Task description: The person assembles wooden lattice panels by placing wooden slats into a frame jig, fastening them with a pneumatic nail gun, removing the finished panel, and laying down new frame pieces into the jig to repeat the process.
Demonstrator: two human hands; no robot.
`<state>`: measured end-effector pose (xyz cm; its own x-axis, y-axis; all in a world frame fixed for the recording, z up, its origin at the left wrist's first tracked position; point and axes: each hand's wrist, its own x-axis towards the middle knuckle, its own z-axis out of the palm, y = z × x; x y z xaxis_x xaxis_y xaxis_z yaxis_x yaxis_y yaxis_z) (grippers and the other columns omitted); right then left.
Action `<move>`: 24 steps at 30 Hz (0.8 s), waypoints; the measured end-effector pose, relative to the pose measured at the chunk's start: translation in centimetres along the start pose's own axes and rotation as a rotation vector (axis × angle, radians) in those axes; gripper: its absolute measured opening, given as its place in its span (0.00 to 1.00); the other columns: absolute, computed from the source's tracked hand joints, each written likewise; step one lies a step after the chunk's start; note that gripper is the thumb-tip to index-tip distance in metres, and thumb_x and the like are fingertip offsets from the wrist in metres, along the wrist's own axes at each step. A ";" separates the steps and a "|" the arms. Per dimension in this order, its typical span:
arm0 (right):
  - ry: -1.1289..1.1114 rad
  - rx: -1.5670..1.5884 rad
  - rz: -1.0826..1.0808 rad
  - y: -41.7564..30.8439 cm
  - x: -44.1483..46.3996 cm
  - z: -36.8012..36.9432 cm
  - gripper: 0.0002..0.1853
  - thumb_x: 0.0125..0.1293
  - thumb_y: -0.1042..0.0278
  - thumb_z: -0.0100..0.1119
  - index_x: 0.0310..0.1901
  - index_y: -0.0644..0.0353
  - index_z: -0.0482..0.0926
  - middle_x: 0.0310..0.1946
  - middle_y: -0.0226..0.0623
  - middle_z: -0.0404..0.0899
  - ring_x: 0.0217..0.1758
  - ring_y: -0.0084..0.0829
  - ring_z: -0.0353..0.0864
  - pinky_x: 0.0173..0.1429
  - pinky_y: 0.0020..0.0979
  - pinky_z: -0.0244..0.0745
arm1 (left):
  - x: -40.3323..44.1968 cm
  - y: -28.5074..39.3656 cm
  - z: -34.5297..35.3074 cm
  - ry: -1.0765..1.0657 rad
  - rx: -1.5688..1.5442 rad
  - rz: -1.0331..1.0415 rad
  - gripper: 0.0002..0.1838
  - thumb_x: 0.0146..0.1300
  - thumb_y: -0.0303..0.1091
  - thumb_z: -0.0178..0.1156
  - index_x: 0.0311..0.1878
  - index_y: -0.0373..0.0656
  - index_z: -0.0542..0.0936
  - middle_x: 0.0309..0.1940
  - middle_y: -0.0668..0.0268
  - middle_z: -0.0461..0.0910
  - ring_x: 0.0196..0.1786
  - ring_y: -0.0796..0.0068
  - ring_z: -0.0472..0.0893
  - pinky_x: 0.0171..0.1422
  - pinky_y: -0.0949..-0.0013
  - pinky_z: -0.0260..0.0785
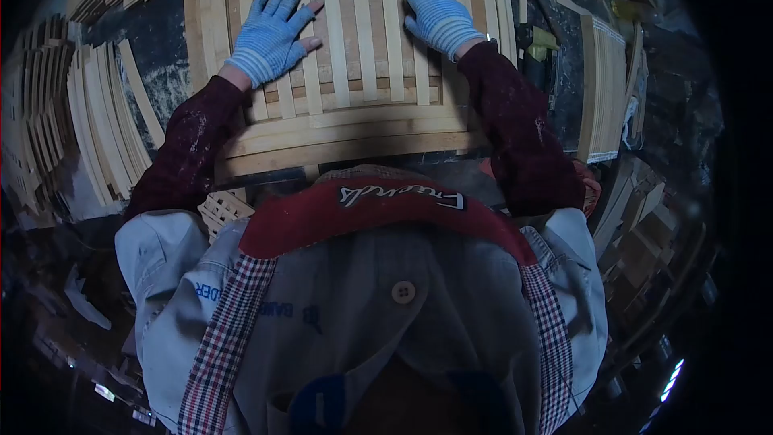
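A slatted wooden frame [346, 133] lies in front of me, with several pale slats [364, 32] running lengthwise inside it. My left hand [274, 35], in a blue and white striped glove with bare thumb and index fingertips, rests with fingers spread on the slats at the left side. On the right side, my right hand [441, 22], in a matching glove, has its fingers curled at a slat; whatever lies between the fingertips is too small to make out.
Curved wooden strips [101, 113] are stacked at the left on the dark table [165, 36]. A bundle of strips [604, 89] stands at the right. Near my right sleeve lies a yellow-green tool [541, 40]. Wood pieces [644, 234] are heaped at lower right.
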<state>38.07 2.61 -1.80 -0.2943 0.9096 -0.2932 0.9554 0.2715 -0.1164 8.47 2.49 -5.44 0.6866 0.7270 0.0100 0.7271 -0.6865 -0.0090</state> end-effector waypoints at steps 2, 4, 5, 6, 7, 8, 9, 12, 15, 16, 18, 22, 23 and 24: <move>0.051 0.036 0.009 -0.4 0.9 -1.1 0.14 0.64 0.57 0.52 0.42 0.59 0.76 0.32 0.46 0.82 0.36 0.48 0.83 0.41 0.48 0.78 | 0.6 -1.0 -0.6 0.126 -0.021 0.004 0.34 0.66 0.62 0.46 0.71 0.57 0.61 0.72 0.57 0.56 0.75 0.57 0.55 0.77 0.49 0.42; 0.130 0.142 0.002 -1.7 2.5 -1.3 0.17 0.64 0.53 0.53 0.43 0.59 0.76 0.32 0.46 0.82 0.37 0.48 0.83 0.41 0.48 0.78 | 2.3 -2.4 -1.0 0.262 -0.035 0.000 0.33 0.66 0.61 0.46 0.71 0.56 0.63 0.70 0.57 0.59 0.73 0.57 0.57 0.77 0.48 0.43; 0.135 0.127 0.012 -2.7 3.4 -1.0 0.19 0.65 0.50 0.53 0.44 0.59 0.75 0.32 0.47 0.82 0.36 0.49 0.82 0.42 0.46 0.78 | 3.2 -2.4 -1.0 0.231 -0.030 -0.005 0.33 0.67 0.61 0.46 0.71 0.57 0.62 0.71 0.57 0.59 0.74 0.57 0.56 0.77 0.48 0.42; 0.143 0.110 0.022 -3.9 4.1 -0.9 0.20 0.66 0.48 0.53 0.45 0.59 0.74 0.32 0.48 0.82 0.36 0.49 0.82 0.43 0.45 0.78 | 4.0 -2.1 -0.9 0.203 -0.023 -0.012 0.33 0.67 0.61 0.45 0.71 0.57 0.62 0.71 0.58 0.58 0.74 0.58 0.56 0.78 0.48 0.41; 0.200 0.115 -0.002 -4.3 4.7 0.1 0.18 0.65 0.50 0.54 0.44 0.59 0.75 0.33 0.49 0.82 0.36 0.49 0.82 0.43 0.46 0.78 | 4.5 -1.4 -0.1 0.185 -0.034 0.042 0.33 0.68 0.62 0.43 0.72 0.58 0.61 0.72 0.58 0.56 0.75 0.58 0.54 0.79 0.48 0.38; 0.194 0.129 0.024 -4.3 4.9 0.9 0.18 0.65 0.51 0.54 0.44 0.59 0.75 0.33 0.49 0.82 0.36 0.49 0.82 0.43 0.46 0.78 | 4.0 -0.1 0.7 0.081 -0.006 0.080 0.34 0.68 0.63 0.42 0.72 0.58 0.60 0.73 0.58 0.55 0.76 0.59 0.53 0.79 0.49 0.37; 0.188 0.141 0.047 -4.4 5.0 1.4 0.17 0.64 0.52 0.54 0.43 0.59 0.76 0.33 0.49 0.81 0.36 0.49 0.82 0.43 0.46 0.77 | 3.2 1.3 0.3 -0.022 0.019 0.115 0.34 0.68 0.64 0.40 0.72 0.59 0.59 0.74 0.58 0.54 0.76 0.59 0.52 0.79 0.49 0.36; 0.151 0.214 0.078 -4.7 4.0 2.0 0.16 0.63 0.55 0.53 0.43 0.59 0.76 0.32 0.50 0.81 0.36 0.50 0.82 0.44 0.47 0.77 | 1.1 3.0 -0.7 -0.122 -0.019 0.133 0.35 0.67 0.65 0.41 0.73 0.59 0.58 0.74 0.58 0.52 0.76 0.58 0.52 0.79 0.48 0.37; 0.214 0.249 0.039 -5.5 3.8 0.1 0.14 0.62 0.58 0.50 0.39 0.62 0.75 0.30 0.51 0.81 0.35 0.51 0.82 0.42 0.50 0.76 | 0.9 3.0 -1.1 -0.061 -0.069 0.115 0.35 0.67 0.65 0.41 0.72 0.58 0.60 0.73 0.58 0.55 0.76 0.58 0.53 0.79 0.48 0.38; 0.223 0.218 0.026 -5.4 4.2 0.3 0.14 0.62 0.57 0.50 0.39 0.61 0.75 0.29 0.50 0.81 0.35 0.51 0.82 0.41 0.50 0.76 | 1.3 2.5 -1.5 -0.022 -0.077 0.097 0.35 0.67 0.64 0.42 0.72 0.58 0.60 0.73 0.57 0.55 0.76 0.58 0.53 0.79 0.48 0.38; 0.239 0.170 0.006 -5.8 4.9 1.2 0.14 0.62 0.57 0.50 0.38 0.61 0.75 0.29 0.50 0.81 0.34 0.50 0.82 0.40 0.50 0.76 | 1.7 1.4 -1.6 0.059 -0.125 0.091 0.35 0.66 0.62 0.46 0.72 0.57 0.62 0.72 0.55 0.56 0.75 0.57 0.55 0.78 0.48 0.40; 0.173 0.231 0.052 -6.5 5.2 0.9 0.12 0.60 0.59 0.51 0.37 0.60 0.75 0.26 0.49 0.81 0.31 0.51 0.82 0.38 0.49 0.76 | 0.0 2.0 -1.8 -0.090 -0.199 0.172 0.36 0.65 0.62 0.48 0.72 0.53 0.62 0.72 0.52 0.56 0.75 0.55 0.53 0.78 0.47 0.39; 0.162 0.241 0.031 -6.3 4.6 1.4 0.12 0.60 0.59 0.51 0.36 0.60 0.75 0.26 0.49 0.81 0.31 0.51 0.81 0.38 0.49 0.76 | -0.7 2.6 -2.3 -0.152 -0.224 0.178 0.36 0.65 0.62 0.48 0.72 0.53 0.61 0.72 0.52 0.56 0.75 0.54 0.53 0.78 0.47 0.39; 0.120 0.260 0.036 -6.3 4.0 1.6 0.13 0.60 0.59 0.50 0.36 0.60 0.75 0.26 0.49 0.81 0.31 0.51 0.81 0.39 0.49 0.76 | -1.3 2.9 -2.5 -0.116 -0.280 0.175 0.36 0.62 0.59 0.53 0.70 0.53 0.63 0.71 0.51 0.58 0.74 0.52 0.56 0.77 0.46 0.42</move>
<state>30.80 4.06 -3.76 -0.2403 0.9521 -0.1889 0.9218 0.1628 -0.3519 9.65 -0.49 -2.94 0.8081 0.5834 -0.0818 0.5810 -0.7664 0.2739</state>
